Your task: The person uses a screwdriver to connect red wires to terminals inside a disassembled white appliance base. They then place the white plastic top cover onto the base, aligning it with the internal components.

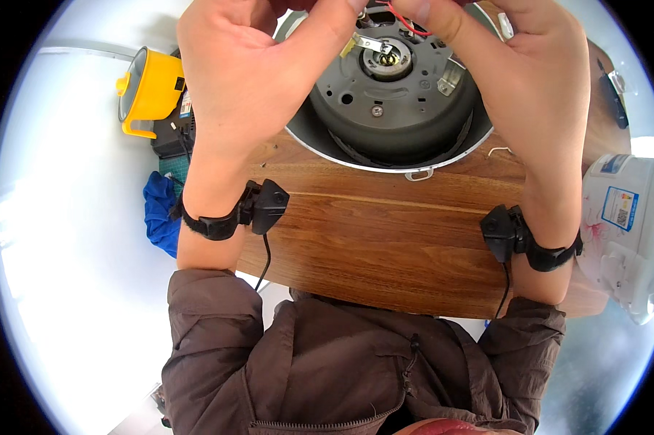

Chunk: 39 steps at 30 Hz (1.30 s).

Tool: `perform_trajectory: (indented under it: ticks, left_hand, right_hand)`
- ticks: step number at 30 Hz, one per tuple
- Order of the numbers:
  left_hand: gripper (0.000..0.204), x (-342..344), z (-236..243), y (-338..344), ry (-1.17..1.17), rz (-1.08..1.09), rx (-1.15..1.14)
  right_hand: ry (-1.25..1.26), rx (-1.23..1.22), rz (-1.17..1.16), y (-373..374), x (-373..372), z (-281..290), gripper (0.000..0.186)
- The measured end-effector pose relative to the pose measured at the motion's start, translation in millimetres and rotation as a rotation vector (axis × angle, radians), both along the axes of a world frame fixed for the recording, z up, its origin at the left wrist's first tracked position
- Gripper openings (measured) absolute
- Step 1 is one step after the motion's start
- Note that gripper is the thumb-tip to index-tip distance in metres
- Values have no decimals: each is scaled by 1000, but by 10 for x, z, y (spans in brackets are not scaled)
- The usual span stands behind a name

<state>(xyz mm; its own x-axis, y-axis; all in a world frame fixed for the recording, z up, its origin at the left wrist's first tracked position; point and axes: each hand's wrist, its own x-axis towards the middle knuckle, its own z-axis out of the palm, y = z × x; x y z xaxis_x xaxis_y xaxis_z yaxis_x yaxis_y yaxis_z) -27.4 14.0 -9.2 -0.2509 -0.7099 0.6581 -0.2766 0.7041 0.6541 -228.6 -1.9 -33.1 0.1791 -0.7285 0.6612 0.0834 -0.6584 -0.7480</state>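
Note:
Both hands are raised at the upper edge, above a dark grey round metal base [392, 123] of an opened appliance in a pot-like shell [325, 152]. The base has a central fitting [386, 64], screws and metal brackets [450, 78]. My left hand [258, 69] is closed at the upper left, its thumb by a thin red wire [403, 20]; what its fingertips hold is hidden. My right hand [522, 87] pinches near that red wire, fingertips at the top edge. A black strapped device sits on each wrist.
The wooden table [363, 239] holds a white appliance [617, 210] at right, a small white wire [499, 151] and a dark tool [614, 94]. At left are a yellow pot [153, 80], a black box [166, 141], a blue cloth [160, 210] and a green mat [172, 170].

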Motion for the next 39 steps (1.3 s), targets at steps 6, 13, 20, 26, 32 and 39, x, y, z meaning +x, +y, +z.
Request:
perform_trajectory:
  ticks: [6, 13, 20, 26, 32, 39]
  left_hand:
    - [14, 191, -100, 47, -21, 62, -15]
    - [11, 546, -307, 298, -2, 344, -9]
    - [11, 606, -623, 192, -41, 394, -343]
    - [16, 580, -562, 100, 203, 381, -80]
    - [8, 562, -504, -127, 313, 301, -43]
    - [10, 551, -670, -244, 278, 306, -149]
  right_hand:
    - [138, -198, -155, 50, -7, 86, 6]
    - [448, -270, -382, 108, 42, 136, 8]
    - [717, -287, -341, 180, 102, 249, 6]
    - [900, -434, -339, 98, 233, 371, 6]
    - [943, -455, -465, 199, 550, 511, 9]
    - [976, -405, -391, 151, 663, 487, 10]
